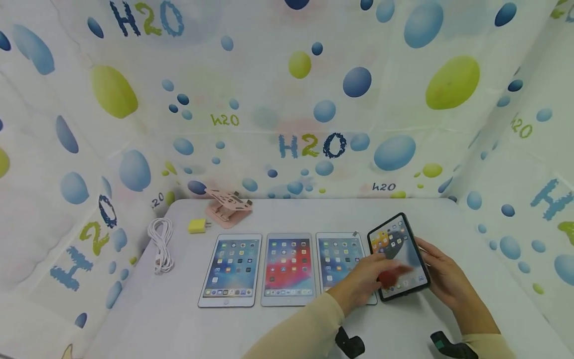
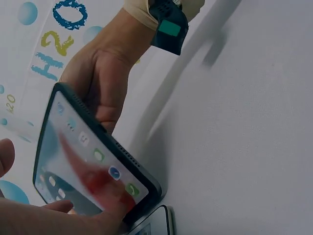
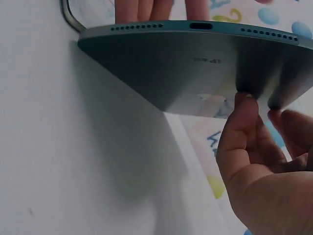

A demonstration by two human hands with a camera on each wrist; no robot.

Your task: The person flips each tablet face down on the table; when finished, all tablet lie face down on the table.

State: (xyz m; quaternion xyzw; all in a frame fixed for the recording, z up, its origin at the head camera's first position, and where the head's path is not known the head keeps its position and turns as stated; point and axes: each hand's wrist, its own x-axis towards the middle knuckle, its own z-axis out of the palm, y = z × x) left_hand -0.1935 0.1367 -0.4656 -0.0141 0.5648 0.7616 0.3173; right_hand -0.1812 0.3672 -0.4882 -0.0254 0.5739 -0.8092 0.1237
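Observation:
A black-framed tablet point(image 1: 412, 249) stands tilted in the head view, its lit screen facing the camera. My right hand point(image 1: 441, 271) holds it from behind near its right edge; in the right wrist view my fingertips point(image 3: 247, 100) meet the grey back. Across the lower screen reaches my left hand point(image 1: 360, 279), its fingers blurred and extended over the glass; whether they touch it is unclear. Left of it lie three white tablets with lit screens: a near one point(image 1: 338, 237) partly covered by my left hand, a middle one point(image 1: 288, 300), and a far-left one point(image 1: 226, 302).
A coiled white cable point(image 1: 162, 247) lies at the table's left side. Near it are a yellow plug adapter point(image 1: 197, 226) and a pink folding stand point(image 1: 228, 212). Patterned cloth point(image 1: 260, 75) hangs behind and at both sides of the white table point(image 1: 157, 319).

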